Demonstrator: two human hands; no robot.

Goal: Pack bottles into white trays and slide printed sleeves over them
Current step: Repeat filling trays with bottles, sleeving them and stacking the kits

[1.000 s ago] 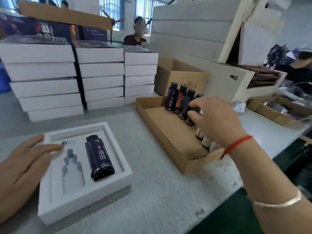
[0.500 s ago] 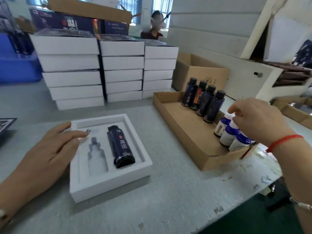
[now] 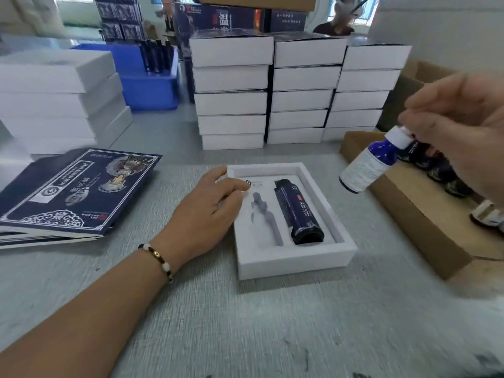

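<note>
Above the cardboard box (image 3: 414, 214), my right hand (image 3: 461, 126) pinches a small bottle (image 3: 373, 159); my left hand (image 3: 207, 211) rests flat, fingers relaxed, on the white tray (image 3: 297, 260).

A shallow white cardboard tray (image 3: 296, 257) with a moulded white insert sits flat on the grey table. In its right slot lies a dark navy cylindrical bottle (image 3: 298, 211), cap end toward the near wall. The dropper-shaped left slot is vacant. Above and right of the tray hangs a tilted blue dropper bottle (image 3: 369, 163) with white cap and label. Left of the tray lie flat navy printed sleeves (image 3: 73, 189).
</note>
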